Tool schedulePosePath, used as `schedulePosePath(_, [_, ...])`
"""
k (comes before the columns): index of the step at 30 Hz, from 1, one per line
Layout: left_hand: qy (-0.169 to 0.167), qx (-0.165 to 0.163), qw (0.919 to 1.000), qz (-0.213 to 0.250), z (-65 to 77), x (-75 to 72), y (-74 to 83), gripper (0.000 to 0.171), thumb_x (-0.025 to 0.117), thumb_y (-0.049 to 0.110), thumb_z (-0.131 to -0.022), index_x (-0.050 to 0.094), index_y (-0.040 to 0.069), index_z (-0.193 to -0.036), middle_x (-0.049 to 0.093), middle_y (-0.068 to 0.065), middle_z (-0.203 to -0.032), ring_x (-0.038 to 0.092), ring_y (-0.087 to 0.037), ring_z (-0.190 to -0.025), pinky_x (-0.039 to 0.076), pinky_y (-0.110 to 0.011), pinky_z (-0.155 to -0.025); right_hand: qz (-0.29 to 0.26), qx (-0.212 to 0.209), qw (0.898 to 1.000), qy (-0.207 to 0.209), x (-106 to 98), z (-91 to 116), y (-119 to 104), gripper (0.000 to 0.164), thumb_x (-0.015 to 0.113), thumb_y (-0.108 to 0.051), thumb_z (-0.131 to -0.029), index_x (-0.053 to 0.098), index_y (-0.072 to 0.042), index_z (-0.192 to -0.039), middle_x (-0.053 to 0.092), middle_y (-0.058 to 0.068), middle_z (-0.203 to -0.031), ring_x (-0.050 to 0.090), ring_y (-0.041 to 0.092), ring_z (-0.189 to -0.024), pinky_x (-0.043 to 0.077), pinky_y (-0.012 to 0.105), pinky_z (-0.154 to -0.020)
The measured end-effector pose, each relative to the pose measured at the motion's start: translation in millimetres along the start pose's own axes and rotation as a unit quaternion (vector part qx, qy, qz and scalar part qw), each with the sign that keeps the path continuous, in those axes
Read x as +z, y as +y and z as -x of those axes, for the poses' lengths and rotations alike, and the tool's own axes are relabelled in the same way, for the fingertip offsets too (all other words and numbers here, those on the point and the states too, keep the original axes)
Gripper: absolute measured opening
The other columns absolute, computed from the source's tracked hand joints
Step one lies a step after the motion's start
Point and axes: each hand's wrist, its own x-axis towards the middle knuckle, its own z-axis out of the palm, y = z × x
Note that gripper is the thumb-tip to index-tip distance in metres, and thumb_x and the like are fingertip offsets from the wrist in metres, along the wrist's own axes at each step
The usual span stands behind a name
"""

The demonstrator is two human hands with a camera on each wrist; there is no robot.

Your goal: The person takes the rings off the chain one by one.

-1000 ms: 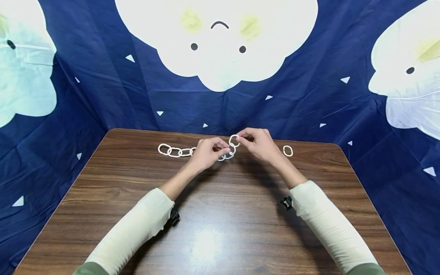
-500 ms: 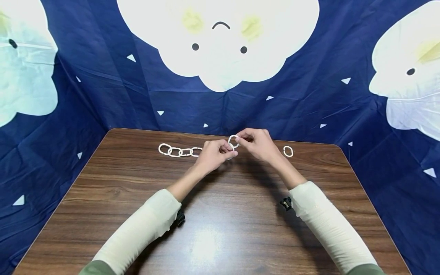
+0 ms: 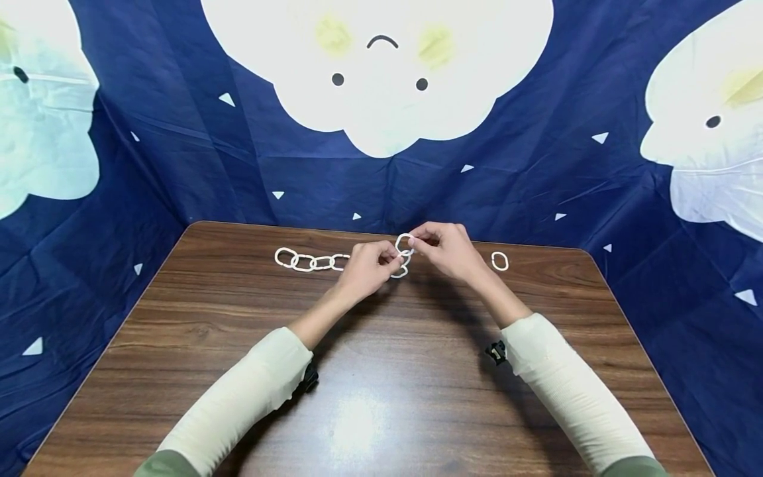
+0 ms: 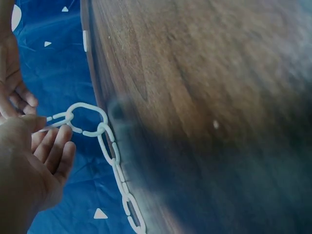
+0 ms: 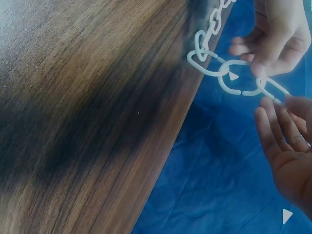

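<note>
A chain of white plastic links (image 3: pixel 303 264) runs along the back of the table and rises at its right end into both hands. My left hand (image 3: pixel 371 267) pinches the chain near that end between thumb and fingers, close to where the last two links join. In the right wrist view its thumb presses on the joint. My right hand (image 3: pixel 444 246) holds the end link (image 3: pixel 404 244) by its far side between thumb and fingertips. Below the left hand in the left wrist view, several joined links (image 4: pixel 117 173) hang down along the table edge. Part of the chain is hidden behind the left hand.
One loose white link (image 3: pixel 499 261) lies on the wooden table (image 3: pixel 381 358) to the right of the right hand. Behind the table's back edge hangs a dark blue cloth (image 3: pixel 512 199) with white clouds and small triangles.
My left hand has moved slightly right along the chain, closer to the right hand. The right hand has kept its place with the end link, which has tilted a little.
</note>
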Motion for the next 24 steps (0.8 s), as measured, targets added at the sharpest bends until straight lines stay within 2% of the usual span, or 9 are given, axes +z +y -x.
schedulePosePath(8, [-0.001,0.011,0.9999,0.001,-0.6,-5.2,-0.6,0.01,0.079,0.016,-0.104,0.082,0.007,-0.102,0.085,-0.006,-0.095,0.078,-0.019,-0.088,0.064,-0.037,-0.086,-0.01,0.014,1.0,-0.006,0,0,2,0.018,0.077,-0.017,-0.108,0.085,-0.005,-0.118,0.087,0.01,-0.098,0.08,0.022,-0.086,0.058,0.021,-0.07])
schedulePosePath(16, [-0.003,0.027,0.9996,-0.004,-0.6,-12.1,-1.0,0.011,0.079,0.017,-0.106,0.083,0.007,-0.105,0.084,-0.006,-0.094,0.076,-0.019,-0.087,0.063,-0.038,-0.085,-0.012,0.035,0.999,-0.004,0,3,4,0.018,0.074,-0.017,-0.109,0.084,-0.006,-0.12,0.085,0.014,-0.095,0.078,0.023,-0.084,0.056,0.02,-0.068])
schedulePosePath(24, [-0.008,0.046,0.9988,-0.018,0.0,-18.5,-2.4,0.01,0.078,0.016,-0.107,0.082,0.007,-0.106,0.083,-0.006,-0.096,0.075,-0.02,-0.088,0.062,-0.038,-0.086,-0.019,0.066,0.998,-0.01,1,4,10,0.023,0.071,-0.018,-0.111,0.085,-0.003,-0.121,0.084,0.019,-0.091,0.082,0.039,-0.087,0.053,0.018,-0.068])
